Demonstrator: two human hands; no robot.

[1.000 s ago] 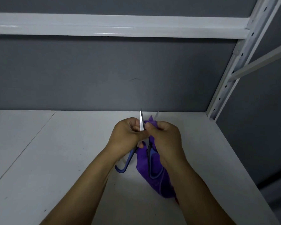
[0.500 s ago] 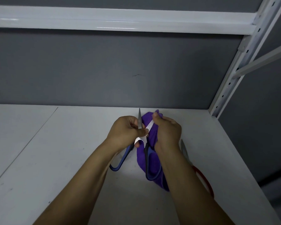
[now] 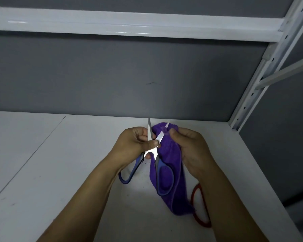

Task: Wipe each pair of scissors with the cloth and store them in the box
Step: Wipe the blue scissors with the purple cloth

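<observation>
My left hand (image 3: 133, 144) grips the blue-handled scissors (image 3: 163, 177) near the pivot, blades spread apart and pointing up and away. The purple cloth (image 3: 171, 159) hangs behind the scissors, held by my right hand (image 3: 191, 149), whose thumb and fingers pinch the cloth around the right blade near its tip. One blue handle loop hangs below my left wrist, the other lies against the cloth. A red-handled pair of scissors (image 3: 199, 217) lies on the shelf under my right forearm, only its handle loop showing. No box is in view.
Everything happens over a white shelf board (image 3: 59, 172) with a seam on the left. A grey back wall (image 3: 112, 75) rises behind it, a white beam (image 3: 129, 23) runs overhead, and a perforated white upright (image 3: 252, 88) stands at the right corner.
The scissor blades have spread wider. My right hand has slid up toward the tip of the right blade with the cloth. The view has shifted, hiding the red scissors' blade.
</observation>
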